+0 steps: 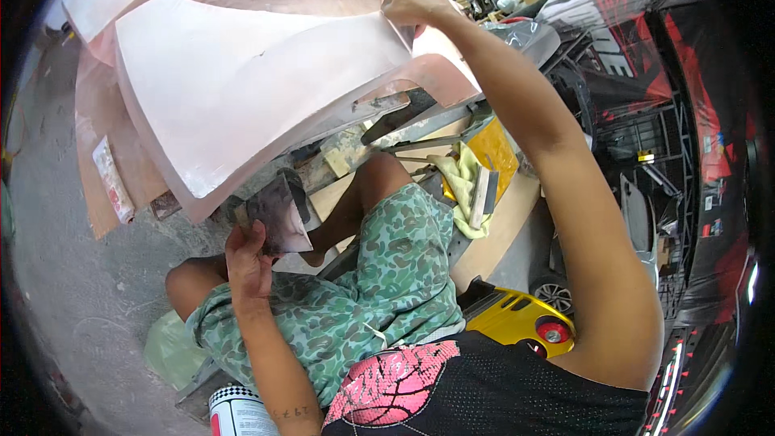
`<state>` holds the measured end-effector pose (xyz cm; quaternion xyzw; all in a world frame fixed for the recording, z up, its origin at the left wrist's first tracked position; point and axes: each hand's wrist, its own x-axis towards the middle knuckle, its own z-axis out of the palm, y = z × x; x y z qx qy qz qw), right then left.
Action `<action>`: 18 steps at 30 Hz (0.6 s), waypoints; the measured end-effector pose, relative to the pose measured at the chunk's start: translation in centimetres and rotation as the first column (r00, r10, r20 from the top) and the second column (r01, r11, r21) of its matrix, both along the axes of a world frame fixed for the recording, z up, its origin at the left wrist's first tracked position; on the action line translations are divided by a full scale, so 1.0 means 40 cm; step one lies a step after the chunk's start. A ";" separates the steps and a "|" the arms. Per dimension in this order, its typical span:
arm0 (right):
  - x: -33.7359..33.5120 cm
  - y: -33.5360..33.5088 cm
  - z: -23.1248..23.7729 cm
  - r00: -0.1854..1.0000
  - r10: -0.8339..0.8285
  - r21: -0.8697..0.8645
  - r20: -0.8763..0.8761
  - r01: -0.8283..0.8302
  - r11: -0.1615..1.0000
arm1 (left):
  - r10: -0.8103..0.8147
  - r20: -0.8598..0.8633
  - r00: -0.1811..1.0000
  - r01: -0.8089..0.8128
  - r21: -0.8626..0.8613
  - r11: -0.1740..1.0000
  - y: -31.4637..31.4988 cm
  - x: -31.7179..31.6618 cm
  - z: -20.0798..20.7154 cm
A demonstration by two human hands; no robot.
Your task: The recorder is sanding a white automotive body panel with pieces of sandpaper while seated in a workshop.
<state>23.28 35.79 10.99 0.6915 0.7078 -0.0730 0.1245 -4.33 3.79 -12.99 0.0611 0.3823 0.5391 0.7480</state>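
Observation:
A large pale pink-and-white curved body panel (242, 81) lies in front of me, smooth on its broad near face. My left hand (249, 262) is closed on the edge of a flat, squarish putty board (282, 218), which has dark and pinkish smears on it and is just below the panel's near edge. At the panel's far right corner is my right hand (416, 8), its fingers bent and pressed together against the edge. What it holds, if anything, is hidden behind the fingers.
A tube (113, 180) lies on a brown sheet at the left. Beside my knee are a yellow-green cloth (462, 186) and a narrow block (483, 196). Near my right hip is a yellow toy-like car body (517, 319). A can (240, 412) stands at the lower left.

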 end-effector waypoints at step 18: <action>-0.384 -0.123 -0.046 0.917 0.350 -0.039 -0.189 -0.363 0.931 | -0.024 0.069 0.997 0.022 0.032 0.999 0.022 0.022 -0.015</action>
